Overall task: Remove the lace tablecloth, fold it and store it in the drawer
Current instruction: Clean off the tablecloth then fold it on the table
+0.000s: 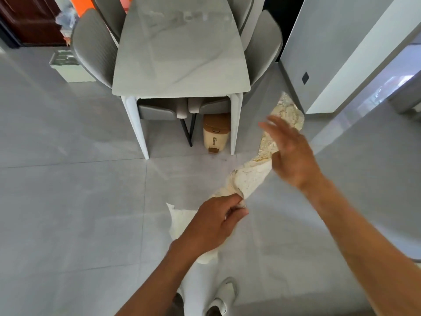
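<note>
The cream lace tablecloth (251,176) is off the table and hangs as a long bunched strip in the air in front of me. My left hand (214,222) pinches it near its middle, with a loose end drooping below the hand. My right hand (289,153), blurred, has its fingers spread and lies against the upper stretch of the cloth; it does not grip it. The far end of the cloth (289,112) trails up to the right. The marble-look table (180,53) stands bare ahead. No drawer is in view.
Grey chairs (95,44) line both long sides of the table. A small beige and brown bin (215,133) stands under the near end. A white cabinet (337,53) is on the right, a pale box (68,67) on the floor at left. My shoes (221,297) show below.
</note>
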Demonstrator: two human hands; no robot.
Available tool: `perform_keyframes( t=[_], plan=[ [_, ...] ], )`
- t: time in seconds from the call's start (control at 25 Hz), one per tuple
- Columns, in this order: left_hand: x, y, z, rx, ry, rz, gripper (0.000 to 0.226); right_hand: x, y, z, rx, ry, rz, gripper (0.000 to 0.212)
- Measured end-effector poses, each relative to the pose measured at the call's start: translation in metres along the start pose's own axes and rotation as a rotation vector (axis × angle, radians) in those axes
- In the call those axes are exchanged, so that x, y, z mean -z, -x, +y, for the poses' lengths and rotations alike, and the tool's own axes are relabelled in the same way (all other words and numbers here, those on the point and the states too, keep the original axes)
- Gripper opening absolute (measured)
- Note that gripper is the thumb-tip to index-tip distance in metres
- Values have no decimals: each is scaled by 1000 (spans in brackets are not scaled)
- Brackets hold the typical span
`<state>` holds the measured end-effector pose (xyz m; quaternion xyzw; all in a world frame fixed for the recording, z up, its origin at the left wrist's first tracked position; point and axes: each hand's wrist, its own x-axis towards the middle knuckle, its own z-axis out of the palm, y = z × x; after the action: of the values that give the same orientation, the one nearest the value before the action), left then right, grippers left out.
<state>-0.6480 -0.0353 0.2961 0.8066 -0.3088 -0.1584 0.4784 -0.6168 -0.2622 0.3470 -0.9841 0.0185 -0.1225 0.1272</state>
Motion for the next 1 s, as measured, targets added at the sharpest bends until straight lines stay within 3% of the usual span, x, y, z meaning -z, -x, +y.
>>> perform_keyframes(
  t=[0.08,0.16,0.24,0.32,0.44,0.6,0.68,0.72,0.8,0.88,1.0],
  plan=[
    [-2,-7,-2,14,9,-25,26,-26,44,-31,167,-200,-170,80],
    [-5,-8,-9,14,-9,-75,25,-41,71,-39,154,-373,-262,71],
    [-10,-5,-13,53,6,-93,27,-47,72,-29,46,-459,-358,45],
    [-17,1,-20,103,62,-97,30,-51,71,-22,58,-414,-468,23],
    [-27,11,-42,188,180,-106,18,-50,71,-22,124,-379,-421,17],
    [-41,43,-108,372,108,-250,47,-27,59,-18,102,-449,-380,22],
    [-52,65,-136,454,100,-300,21,-10,50,-12,112,-475,-377,30],
    [-57,75,-146,508,104,-281,6,-3,48,-11,126,-490,-384,31],
    [-63,88,-163,575,112,-151,26,9,49,-12,156,-517,-436,25],
    [-53,84,-167,569,61,-30,18,16,49,-14,168,-544,-497,19],
    [-18,57,-152,314,-81,81,21,23,43,-16,134,-631,-543,21]
  ],
)
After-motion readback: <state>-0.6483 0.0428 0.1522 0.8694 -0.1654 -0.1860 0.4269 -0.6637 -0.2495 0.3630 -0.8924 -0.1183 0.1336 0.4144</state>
